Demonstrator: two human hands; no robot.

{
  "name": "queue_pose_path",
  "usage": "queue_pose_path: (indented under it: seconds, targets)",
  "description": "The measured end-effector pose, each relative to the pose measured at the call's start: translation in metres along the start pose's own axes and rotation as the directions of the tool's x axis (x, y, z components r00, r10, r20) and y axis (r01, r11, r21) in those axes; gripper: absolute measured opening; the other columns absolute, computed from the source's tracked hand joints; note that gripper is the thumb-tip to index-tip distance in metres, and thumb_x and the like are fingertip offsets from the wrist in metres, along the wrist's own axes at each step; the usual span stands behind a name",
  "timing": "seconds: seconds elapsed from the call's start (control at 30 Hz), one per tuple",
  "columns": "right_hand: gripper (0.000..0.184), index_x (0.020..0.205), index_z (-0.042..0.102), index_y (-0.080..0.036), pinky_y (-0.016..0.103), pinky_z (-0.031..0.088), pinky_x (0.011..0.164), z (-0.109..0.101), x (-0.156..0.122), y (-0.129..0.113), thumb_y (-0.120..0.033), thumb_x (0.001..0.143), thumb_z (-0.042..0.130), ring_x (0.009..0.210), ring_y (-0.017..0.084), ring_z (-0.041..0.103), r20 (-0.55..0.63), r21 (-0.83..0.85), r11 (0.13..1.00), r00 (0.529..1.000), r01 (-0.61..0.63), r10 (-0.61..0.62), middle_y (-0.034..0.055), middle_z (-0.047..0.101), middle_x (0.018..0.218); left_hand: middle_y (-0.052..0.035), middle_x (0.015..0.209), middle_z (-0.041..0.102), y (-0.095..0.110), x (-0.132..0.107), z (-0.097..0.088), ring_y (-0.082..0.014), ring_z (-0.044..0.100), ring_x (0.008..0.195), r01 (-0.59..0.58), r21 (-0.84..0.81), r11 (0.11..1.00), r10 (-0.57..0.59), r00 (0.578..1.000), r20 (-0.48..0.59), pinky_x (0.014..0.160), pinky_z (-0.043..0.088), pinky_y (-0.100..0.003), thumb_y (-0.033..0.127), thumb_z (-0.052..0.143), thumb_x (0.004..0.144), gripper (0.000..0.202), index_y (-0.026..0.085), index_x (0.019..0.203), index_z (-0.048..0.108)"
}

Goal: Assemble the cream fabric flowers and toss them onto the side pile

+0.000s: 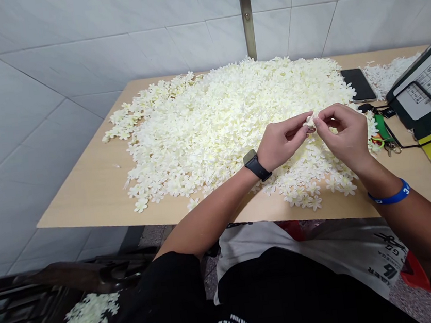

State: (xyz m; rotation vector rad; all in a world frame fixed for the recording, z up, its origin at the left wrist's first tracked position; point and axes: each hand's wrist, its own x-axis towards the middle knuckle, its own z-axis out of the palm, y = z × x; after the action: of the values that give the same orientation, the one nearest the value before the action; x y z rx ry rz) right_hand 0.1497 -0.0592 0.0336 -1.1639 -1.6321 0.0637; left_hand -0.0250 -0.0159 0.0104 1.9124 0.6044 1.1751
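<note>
While left hand [281, 141] and right hand [343, 136] are fingertip-pinching one cream blossom [309, 121], a blossom heap [204, 131] is lying at 11 o'clock.

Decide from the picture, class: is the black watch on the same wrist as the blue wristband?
No: the black watch is on the left wrist, the blue wristband on the right wrist.

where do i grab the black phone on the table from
Pinch the phone by its long edges, coming down from above with the right hand, the nearer one. It lies flat and narrow, so the edges seem the easiest hold. The flowers crowd its left side, so the near end looks freer to start from.
</note>
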Motion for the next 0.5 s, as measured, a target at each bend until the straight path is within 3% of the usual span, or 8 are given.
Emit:
queue_pose_path:
  seconds: [0.1, 0.2, 0.3, 0.5]
  targets:
    - [0.016, 0.078, 0.063, -0.024, 0.034, 0.05, 0.062, -0.004, 0.003, 0.008, -0.024, 0.094, 0.061, 0.066, 0.018, 0.06, 0.03, -0.091, 0.995, 0.998, 0.052, -0.049, 0.0024, 0.066, 0.074, -0.0097, 0.115, 0.079, -0.001, 0.001, 0.001, -0.0185, 0.08, 0.096, 0.036, -0.025, 0.999, -0.037, 0.998, -0.058, 0.088, 0.068, -0.03, 0.047, 0.057, 0.1, 0.044, 0.016, 0.126, 0.071]
    - [0.008, 0.095, 0.068, -0.024, 0.037, 0.05, 0.066, -0.008, 0.006, 0.017, -0.022, 0.091, 0.062, 0.073, 0.02, 0.062, 0.107, -0.19, 0.977, 0.991, 0.096, -0.076, 0.006, 0.07, 0.091, -0.0106, 0.112, 0.08, -0.005, 0.004, 0.0, -0.0188, 0.08, 0.098, 0.053, -0.014, 0.998, -0.055, 0.99, -0.13, 0.091, 0.068, -0.031, 0.047, 0.056, 0.101, 0.045, 0.014, 0.127, 0.07]
    - [0.009, 0.099, 0.069, -0.026, 0.039, 0.052, 0.067, -0.007, 0.006, 0.016, -0.024, 0.091, 0.066, 0.073, 0.021, 0.062, 0.08, -0.211, 0.97, 0.991, 0.124, -0.109, 0.0065, 0.071, 0.095, -0.0097, 0.113, 0.08, -0.011, 0.006, -0.001, -0.0188, 0.079, 0.101, 0.064, 0.015, 0.998, -0.06, 0.979, -0.194, 0.093, 0.067, -0.032, 0.048, 0.056, 0.101, 0.044, 0.016, 0.128, 0.07]
    - [0.004, 0.092, 0.074, -0.028, 0.039, 0.058, 0.065, 0.003, -0.001, 0.001, -0.03, 0.092, 0.07, 0.078, 0.023, 0.07, -0.014, -0.105, 0.979, 0.984, 0.176, -0.179, 0.0055, 0.077, 0.091, -0.0063, 0.119, 0.078, -0.011, 0.002, 0.003, -0.0198, 0.079, 0.099, 0.033, 0.018, 0.999, -0.031, 0.993, -0.11, 0.089, 0.069, -0.035, 0.052, 0.058, 0.099, 0.043, 0.023, 0.125, 0.074]
